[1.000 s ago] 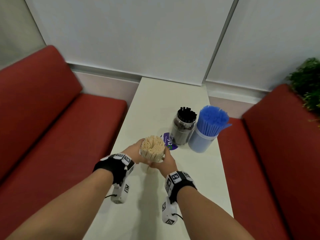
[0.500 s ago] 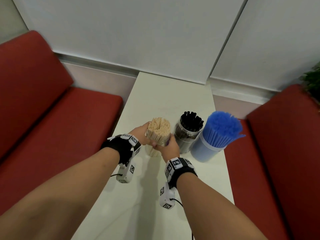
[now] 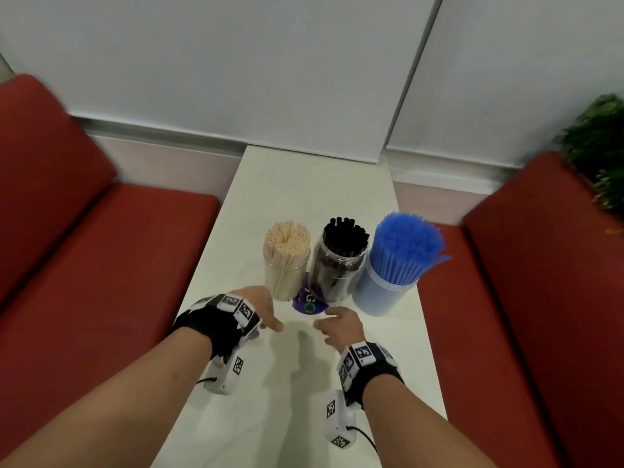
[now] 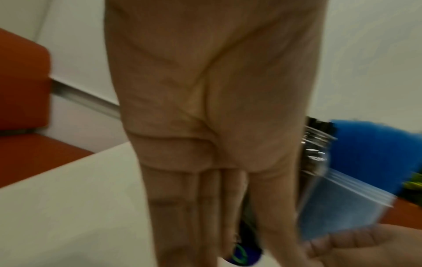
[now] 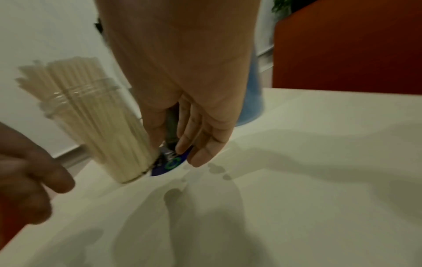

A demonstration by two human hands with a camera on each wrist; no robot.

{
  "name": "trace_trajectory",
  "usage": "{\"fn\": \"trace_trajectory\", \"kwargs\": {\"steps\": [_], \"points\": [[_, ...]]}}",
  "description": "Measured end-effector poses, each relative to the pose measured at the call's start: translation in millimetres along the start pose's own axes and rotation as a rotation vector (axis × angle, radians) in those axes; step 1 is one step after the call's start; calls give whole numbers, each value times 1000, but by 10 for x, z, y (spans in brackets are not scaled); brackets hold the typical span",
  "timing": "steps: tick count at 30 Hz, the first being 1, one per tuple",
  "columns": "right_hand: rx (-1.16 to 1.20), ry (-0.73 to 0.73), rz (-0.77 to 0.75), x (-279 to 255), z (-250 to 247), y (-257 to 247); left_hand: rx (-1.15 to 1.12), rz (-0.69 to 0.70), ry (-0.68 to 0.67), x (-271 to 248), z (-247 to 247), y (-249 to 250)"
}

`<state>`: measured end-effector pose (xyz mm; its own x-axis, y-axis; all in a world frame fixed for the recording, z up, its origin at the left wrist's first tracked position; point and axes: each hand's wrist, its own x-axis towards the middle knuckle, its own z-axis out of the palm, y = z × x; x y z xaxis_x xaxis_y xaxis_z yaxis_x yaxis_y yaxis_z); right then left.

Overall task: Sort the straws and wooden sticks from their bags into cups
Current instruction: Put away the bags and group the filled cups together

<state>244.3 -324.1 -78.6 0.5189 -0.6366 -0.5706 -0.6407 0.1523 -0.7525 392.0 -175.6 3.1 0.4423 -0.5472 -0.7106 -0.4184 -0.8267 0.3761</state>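
Three containers stand in a row on the white table [image 3: 304, 383]. A clear cup of cream straws [image 3: 287, 261] is on the left, a clear jar of black straws [image 3: 341, 261] in the middle, and a blue cup of blue straws [image 3: 398, 265] on the right. My left hand [image 3: 270, 320] hovers just in front of the cream cup with straight fingers [image 4: 205, 207], holding nothing. My right hand [image 3: 324, 327] hangs relaxed in front of the black jar, empty, with its fingers [image 5: 198, 140] above a round blue disc [image 5: 170, 165]. The cream cup [image 5: 98, 122] stands free of both hands.
The round blue disc [image 3: 309, 304] lies on the table in front of the jars. Red bench seats [image 3: 101, 265] flank the narrow table on both sides. A white wall closes the far end. A green plant [image 3: 597, 146] sits at the far right.
Both hands earlier gripped the cup of cream straws. It now stands to the left of the black jar, and both hands have let go and pulled back toward me.
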Motion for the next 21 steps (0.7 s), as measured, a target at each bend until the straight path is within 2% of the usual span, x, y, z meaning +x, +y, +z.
{"fn": "trace_trajectory", "kwargs": {"steps": [1, 2, 3, 4, 5, 8, 9, 10, 11, 15, 21], "points": [[19, 16, 31, -14, -143, 81, -92, 87, -89, -46, 99, 110], [38, 36, 50, -33, -298, 141, -216, 198, -121, -90, 191, 255], [56, 60, 53, -58, -461, 178, -342, 334, -80, -134, 276, 431], [66, 88, 34, -80, -633, 193, -450, 467, 37, -164, 336, 626], [65, 123, -9, -94, -808, 190, -525, 577, 210, -194, 370, 832], [55, 243, -216, -107, -1300, 59, -562, 789, 808, -294, 326, 1446], [55, 273, -275, -98, -1434, -8, -542, 823, 927, -303, 270, 1623], [37, 282, -320, -82, -1549, -78, -518, 827, 980, -291, 200, 1775], [9, 270, -350, -59, -1640, -143, -490, 800, 970, -254, 122, 1905], [26, 142, -437, 66, -1777, -323, -406, 658, 748, 58, -97, 2236], [295, -48, -598, 404, -1595, -489, -524, 564, 787, 466, -133, 2385]]}}
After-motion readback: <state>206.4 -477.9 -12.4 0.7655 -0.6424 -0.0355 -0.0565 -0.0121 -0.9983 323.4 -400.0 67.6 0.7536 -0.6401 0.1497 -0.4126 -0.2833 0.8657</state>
